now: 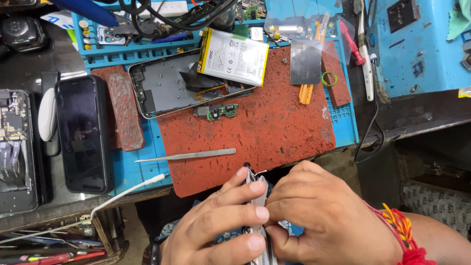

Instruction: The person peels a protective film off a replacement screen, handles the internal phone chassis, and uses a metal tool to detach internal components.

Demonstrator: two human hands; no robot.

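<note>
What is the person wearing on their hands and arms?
Both hands are bare, with no gloves and no sleeves showing. The right hand has a bunch of red threads tied round its wrist, with some orange and yellow strands and a fluffy red tassel. The left hand has a dark band at its wrist, only partly in view.

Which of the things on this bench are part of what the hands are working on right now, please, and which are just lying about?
In hand:
- left hand
- right hand
- thin phone panel, pinched edge-on between both hands

Lying about:
- tweezers
- battery
- opened phone frame
- small circuit board
- black phone
- white cable
- red mat
</note>
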